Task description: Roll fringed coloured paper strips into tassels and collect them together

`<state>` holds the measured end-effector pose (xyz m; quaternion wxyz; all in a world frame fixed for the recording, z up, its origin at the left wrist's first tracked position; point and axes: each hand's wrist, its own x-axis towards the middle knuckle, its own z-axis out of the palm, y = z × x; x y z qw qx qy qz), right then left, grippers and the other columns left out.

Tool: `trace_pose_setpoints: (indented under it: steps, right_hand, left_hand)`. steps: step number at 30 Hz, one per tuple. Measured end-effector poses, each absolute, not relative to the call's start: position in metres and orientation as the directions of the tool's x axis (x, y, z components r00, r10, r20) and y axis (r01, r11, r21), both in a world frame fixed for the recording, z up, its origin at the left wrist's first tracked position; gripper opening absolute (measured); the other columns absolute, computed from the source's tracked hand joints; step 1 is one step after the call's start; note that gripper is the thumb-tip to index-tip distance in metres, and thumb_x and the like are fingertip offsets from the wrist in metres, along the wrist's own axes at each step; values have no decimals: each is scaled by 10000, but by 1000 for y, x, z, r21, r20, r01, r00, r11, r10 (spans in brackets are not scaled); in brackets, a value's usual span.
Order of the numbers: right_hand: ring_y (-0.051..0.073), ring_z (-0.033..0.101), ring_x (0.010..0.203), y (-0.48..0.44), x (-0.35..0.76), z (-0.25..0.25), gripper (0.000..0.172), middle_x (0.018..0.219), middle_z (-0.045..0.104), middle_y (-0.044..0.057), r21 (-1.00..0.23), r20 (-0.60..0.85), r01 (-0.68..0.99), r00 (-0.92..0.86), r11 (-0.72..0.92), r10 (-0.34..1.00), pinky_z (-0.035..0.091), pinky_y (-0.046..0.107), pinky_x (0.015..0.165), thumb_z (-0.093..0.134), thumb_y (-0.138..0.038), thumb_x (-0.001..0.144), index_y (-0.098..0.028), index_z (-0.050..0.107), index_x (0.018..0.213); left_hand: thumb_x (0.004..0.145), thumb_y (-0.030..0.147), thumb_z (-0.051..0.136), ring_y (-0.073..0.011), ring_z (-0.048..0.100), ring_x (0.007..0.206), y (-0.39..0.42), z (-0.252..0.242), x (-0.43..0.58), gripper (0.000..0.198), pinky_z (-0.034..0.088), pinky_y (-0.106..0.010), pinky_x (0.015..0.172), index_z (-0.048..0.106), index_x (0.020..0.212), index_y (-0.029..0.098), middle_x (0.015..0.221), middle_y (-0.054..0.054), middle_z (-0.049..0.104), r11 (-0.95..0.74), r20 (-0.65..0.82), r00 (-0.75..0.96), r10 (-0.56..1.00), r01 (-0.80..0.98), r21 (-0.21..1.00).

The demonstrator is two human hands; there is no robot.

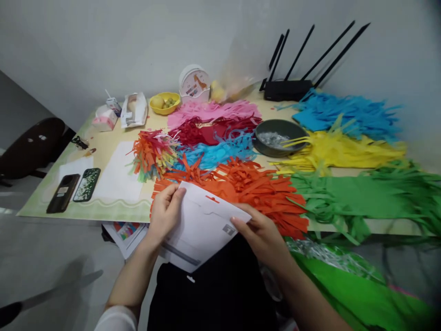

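Observation:
A flat white paper packet with a hanging slot and grey printing is held between my two hands, over my lap at the table's front edge. My left hand pinches its upper left edge, thumb on top. At the right corner, my right hand grips it with the thumb on the face and the fingers behind. Just beyond the packet lies orange fringed paper. A small white scrap rests on the dark cloth of my lap.
Fringed paper in pink, yellow, green and blue covers the table's right. A dark bowl holds clear bits. A multicoloured tassel, two phones, a yellow fruit dish and a router are also there.

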<state>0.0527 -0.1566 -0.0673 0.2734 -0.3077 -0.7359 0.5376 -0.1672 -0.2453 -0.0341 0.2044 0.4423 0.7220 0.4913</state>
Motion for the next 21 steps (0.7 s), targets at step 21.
trace_pose_setpoints:
  steps: [21]
  right_hand:
    - [192, 654, 789, -149, 18, -56, 259, 918, 711, 47, -977, -67, 171, -819, 131, 570, 491, 279, 681, 550, -378, 940, -177, 650, 1069]
  left_hand:
    - [1054, 472, 247, -232, 716, 865, -235, 2, -164, 465, 432, -289, 690, 624, 1108, 206, 954, -59, 753, 237, 42, -261, 964, 925, 297]
